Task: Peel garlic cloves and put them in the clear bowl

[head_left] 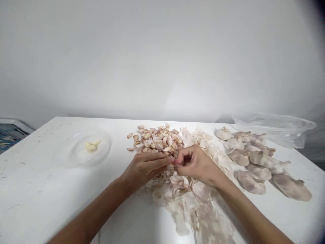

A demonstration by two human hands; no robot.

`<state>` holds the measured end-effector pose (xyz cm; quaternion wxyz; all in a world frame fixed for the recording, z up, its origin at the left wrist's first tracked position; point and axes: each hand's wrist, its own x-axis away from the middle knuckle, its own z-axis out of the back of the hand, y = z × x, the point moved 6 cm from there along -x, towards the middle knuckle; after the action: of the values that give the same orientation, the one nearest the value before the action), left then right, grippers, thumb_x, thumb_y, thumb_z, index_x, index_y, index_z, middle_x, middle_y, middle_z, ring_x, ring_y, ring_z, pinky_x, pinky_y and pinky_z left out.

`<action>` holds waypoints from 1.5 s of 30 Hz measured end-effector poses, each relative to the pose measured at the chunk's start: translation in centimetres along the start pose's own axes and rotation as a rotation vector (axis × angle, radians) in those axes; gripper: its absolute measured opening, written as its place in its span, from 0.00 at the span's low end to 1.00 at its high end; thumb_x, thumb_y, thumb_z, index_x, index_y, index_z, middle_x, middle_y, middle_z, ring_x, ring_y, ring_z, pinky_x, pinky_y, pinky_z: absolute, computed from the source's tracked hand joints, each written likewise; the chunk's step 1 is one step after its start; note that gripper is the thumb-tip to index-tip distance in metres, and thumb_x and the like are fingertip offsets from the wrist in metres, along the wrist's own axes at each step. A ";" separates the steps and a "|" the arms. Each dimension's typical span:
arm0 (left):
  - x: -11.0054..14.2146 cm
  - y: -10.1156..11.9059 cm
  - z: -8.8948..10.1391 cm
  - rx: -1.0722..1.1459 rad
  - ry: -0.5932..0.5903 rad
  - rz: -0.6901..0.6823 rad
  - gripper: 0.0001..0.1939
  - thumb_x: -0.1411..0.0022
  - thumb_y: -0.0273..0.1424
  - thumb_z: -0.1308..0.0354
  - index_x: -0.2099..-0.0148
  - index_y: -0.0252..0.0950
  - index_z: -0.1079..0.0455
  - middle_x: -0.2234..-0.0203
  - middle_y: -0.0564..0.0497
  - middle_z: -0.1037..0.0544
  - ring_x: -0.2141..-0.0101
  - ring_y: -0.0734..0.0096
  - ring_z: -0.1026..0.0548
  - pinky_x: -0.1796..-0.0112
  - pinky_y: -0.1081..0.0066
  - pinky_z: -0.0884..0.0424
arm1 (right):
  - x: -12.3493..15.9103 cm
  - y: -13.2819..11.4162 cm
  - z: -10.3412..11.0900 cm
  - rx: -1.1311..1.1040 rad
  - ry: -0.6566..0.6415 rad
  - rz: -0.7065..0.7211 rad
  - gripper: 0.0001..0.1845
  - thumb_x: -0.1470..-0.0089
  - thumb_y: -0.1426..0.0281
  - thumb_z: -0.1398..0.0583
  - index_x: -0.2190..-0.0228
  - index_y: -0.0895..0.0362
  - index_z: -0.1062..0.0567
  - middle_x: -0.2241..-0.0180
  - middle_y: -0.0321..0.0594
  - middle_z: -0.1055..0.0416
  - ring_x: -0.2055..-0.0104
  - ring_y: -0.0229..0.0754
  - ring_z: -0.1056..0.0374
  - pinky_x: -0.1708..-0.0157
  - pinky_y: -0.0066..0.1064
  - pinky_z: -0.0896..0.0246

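A pale wall (157,61) filled the frame's top; a clear bag (276,126) lay mid-right; blue strands (9,137) showed mid-left.

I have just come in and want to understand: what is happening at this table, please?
A person's left hand and right hand meet among garlic cloves and peels; what they may hold is hidden. Unpeeled cloves lie heaped just beyond the hands. A few peeled cloves are in the clear dish at left. Whole bulbs lie at right, near a plastic bag.
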<state>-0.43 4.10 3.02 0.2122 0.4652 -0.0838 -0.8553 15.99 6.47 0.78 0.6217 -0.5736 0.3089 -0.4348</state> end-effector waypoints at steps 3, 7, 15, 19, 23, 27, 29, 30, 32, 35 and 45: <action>0.0 -0.2 -0.1 0.023 -0.016 0.036 0.12 0.34 0.26 0.37 0.49 0.37 0.20 0.61 0.45 0.14 0.63 0.69 0.15 0.62 0.76 0.19 | 0.0 0.0 -0.1 -0.010 -0.005 0.002 0.05 0.59 0.76 0.34 0.81 0.57 0.25 0.79 0.32 0.31 0.76 0.33 0.39 0.78 0.26 0.49; 0.0 -0.4 -0.2 0.047 -0.014 0.059 0.14 0.34 0.26 0.36 0.47 0.40 0.20 0.60 0.47 0.14 0.62 0.69 0.15 0.61 0.75 0.18 | 0.0 -0.1 -0.1 -0.031 0.024 -0.023 0.05 0.60 0.76 0.35 0.81 0.58 0.27 0.80 0.31 0.32 0.77 0.32 0.41 0.78 0.26 0.50; 0.0 -0.6 -0.1 0.101 0.008 0.114 0.17 0.38 0.23 0.33 0.48 0.40 0.20 0.61 0.48 0.14 0.63 0.69 0.15 0.62 0.77 0.20 | 0.1 -0.5 -0.3 -0.044 0.056 -0.046 0.06 0.60 0.76 0.36 0.82 0.57 0.28 0.81 0.30 0.33 0.78 0.32 0.43 0.79 0.25 0.51; -0.4 -0.4 -0.2 0.175 0.021 0.152 0.16 0.37 0.24 0.34 0.47 0.42 0.19 0.62 0.49 0.13 0.64 0.70 0.15 0.64 0.78 0.20 | 0.3 -0.7 -0.4 -0.064 0.050 -0.032 0.07 0.60 0.76 0.36 0.82 0.57 0.29 0.82 0.30 0.34 0.79 0.31 0.44 0.79 0.25 0.53; -0.7 -0.9 -0.4 0.307 0.071 0.341 0.12 0.43 0.30 0.28 0.55 0.41 0.16 0.73 0.52 0.15 0.75 0.72 0.19 0.73 0.77 0.23 | 0.6 -1.7 0.0 -0.087 0.027 0.016 0.06 0.55 0.76 0.36 0.79 0.57 0.27 0.80 0.32 0.30 0.78 0.32 0.41 0.78 0.24 0.48; 0.0 -2.1 -0.8 0.552 0.149 0.615 0.13 0.43 0.30 0.28 0.54 0.41 0.16 0.73 0.51 0.15 0.75 0.69 0.19 0.74 0.74 0.21 | 1.1 -2.7 0.5 -0.060 0.003 0.107 0.04 0.47 0.71 0.33 0.67 0.55 0.18 0.73 0.36 0.23 0.75 0.34 0.33 0.77 0.24 0.41; 0.3 -2.4 -0.9 0.610 0.160 0.672 0.15 0.42 0.30 0.29 0.51 0.41 0.17 0.72 0.51 0.14 0.73 0.66 0.17 0.71 0.71 0.19 | 1.2 -3.2 0.9 -0.027 0.065 0.169 0.09 0.45 0.68 0.32 0.60 0.54 0.16 0.69 0.38 0.20 0.70 0.37 0.28 0.74 0.26 0.34; 0.3 -2.4 -0.9 0.602 0.150 0.676 0.15 0.40 0.30 0.30 0.50 0.40 0.18 0.72 0.51 0.15 0.73 0.67 0.17 0.70 0.71 0.19 | 1.3 -3.4 1.2 -0.005 0.114 0.197 0.10 0.45 0.67 0.31 0.59 0.53 0.16 0.69 0.39 0.19 0.70 0.38 0.26 0.73 0.27 0.32; 0.2 -2.2 -0.9 0.516 0.111 0.639 0.14 0.35 0.31 0.34 0.47 0.40 0.19 0.75 0.52 0.16 0.75 0.70 0.19 0.71 0.72 0.20 | 1.4 -3.6 1.4 0.044 0.193 0.243 0.11 0.44 0.65 0.31 0.58 0.52 0.15 0.69 0.39 0.19 0.70 0.39 0.25 0.73 0.28 0.29; -0.2 -1.6 -0.8 0.285 0.050 0.522 0.15 0.29 0.32 0.41 0.44 0.39 0.22 0.77 0.54 0.20 0.77 0.75 0.23 0.72 0.76 0.25 | 1.5 -3.8 1.3 0.109 0.271 0.287 0.09 0.44 0.66 0.31 0.60 0.50 0.14 0.68 0.40 0.17 0.69 0.42 0.22 0.70 0.30 0.25; -0.5 -0.2 -1.0 -0.116 0.017 0.297 0.16 0.28 0.27 0.45 0.40 0.35 0.29 0.60 0.45 0.17 0.63 0.69 0.19 0.64 0.74 0.24 | 1.3 -2.7 1.1 0.145 0.335 0.239 0.06 0.49 0.69 0.31 0.66 0.54 0.14 0.70 0.42 0.17 0.70 0.44 0.22 0.71 0.32 0.25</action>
<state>0.57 4.55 2.73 0.3633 0.4419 -0.1005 -0.8140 17.02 5.94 3.73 0.6486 -0.4063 0.4415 -0.4683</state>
